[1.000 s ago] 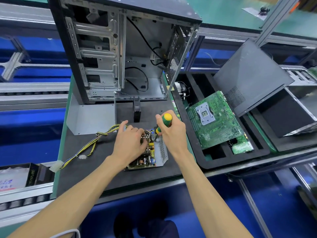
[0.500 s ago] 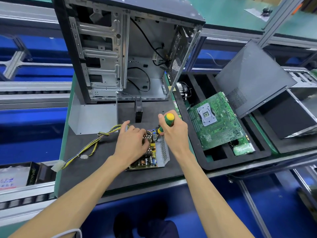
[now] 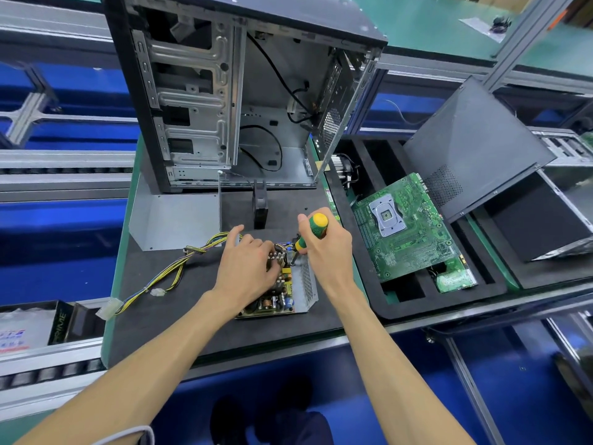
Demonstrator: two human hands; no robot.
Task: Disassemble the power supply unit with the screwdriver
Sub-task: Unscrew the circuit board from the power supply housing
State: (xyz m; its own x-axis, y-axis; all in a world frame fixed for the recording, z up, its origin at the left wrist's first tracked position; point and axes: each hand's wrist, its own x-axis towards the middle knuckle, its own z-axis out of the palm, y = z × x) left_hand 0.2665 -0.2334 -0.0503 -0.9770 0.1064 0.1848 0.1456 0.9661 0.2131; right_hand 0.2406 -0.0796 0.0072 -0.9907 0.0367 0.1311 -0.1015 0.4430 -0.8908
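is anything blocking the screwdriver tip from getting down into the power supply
Nothing visible does. The right hand holds the screwdriver with its tip already down inside the open power supply; the left hand rests beside it.

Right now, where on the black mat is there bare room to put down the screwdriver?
Bare mat lies near the front edge, between the cable bundle and the power supply unit. Another patch lies right of the small black part, before the computer case. It is crowded around both hands.
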